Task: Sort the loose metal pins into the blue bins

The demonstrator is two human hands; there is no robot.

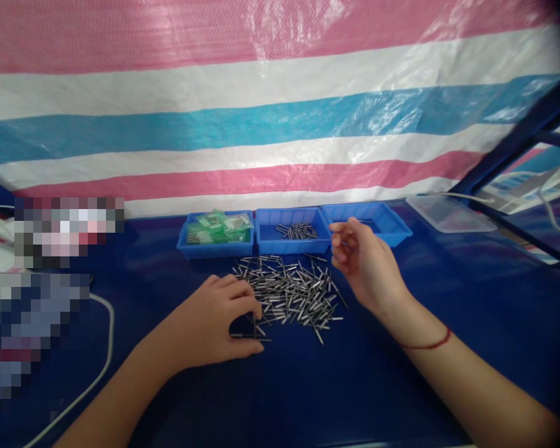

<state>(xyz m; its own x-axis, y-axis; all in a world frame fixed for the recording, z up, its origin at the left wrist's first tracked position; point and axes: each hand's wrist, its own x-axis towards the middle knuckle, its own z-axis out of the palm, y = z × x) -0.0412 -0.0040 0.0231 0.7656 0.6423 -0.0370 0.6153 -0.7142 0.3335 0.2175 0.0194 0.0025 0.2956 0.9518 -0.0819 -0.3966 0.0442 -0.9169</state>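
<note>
A pile of blind rivets (292, 289), silver sleeves on thin dark stems, lies spread on the dark blue table. At the pile's left edge rests my left hand (214, 320), its thumb and fingers apart, with a few rivets between them on the tabletop. My right hand (366, 261) is raised to the right of the pile, in front of the right-hand blue bin (394, 233). Its fingers are curled in toward the palm; whatever they hold, if anything, is too small to make out. More rivets lie in the middle blue bin (270, 239).
The left blue bin (214, 250) holds green-and-clear packets (221, 227). A clear plastic lid (452, 213) lies at the back right. A white cable (111, 330) curves along the left. Behind the bins hangs a striped plastic sheet (261, 124); a blue frame (508, 143) stands at right.
</note>
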